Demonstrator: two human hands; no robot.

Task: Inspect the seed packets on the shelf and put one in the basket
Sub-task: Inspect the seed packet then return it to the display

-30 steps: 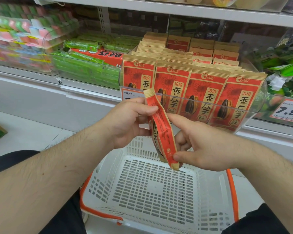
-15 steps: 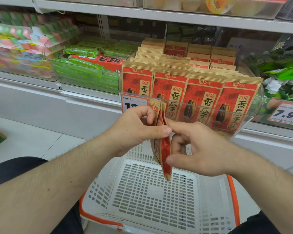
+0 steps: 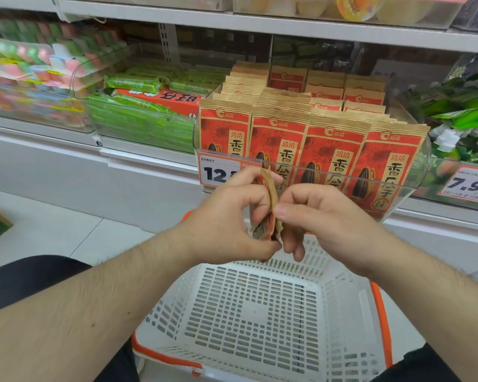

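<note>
Left hand [image 3: 226,216] and right hand [image 3: 323,221] together, both pinching one seed packet [image 3: 268,213] edge-on between them. Left fingers curled round the packet's near side, thumb at its lower corner; right thumb and forefinger nipping the upper edge. Packet upright, mostly hidden by the fingers, held above the far rim of the white basket [image 3: 249,321] with orange trim. Nothing lying on the slotted basket floor. Just behind the hands, rows of matching red and tan seed packets [image 3: 334,150] standing upright in a clear bin [image 3: 414,172] on the shelf [image 3: 149,158]. Price tag [image 3: 218,172] reading 12 at the bin's front left, partly covered by the left hand. Green packs [image 3: 138,119] in the neighbouring bin to the left.
</note>
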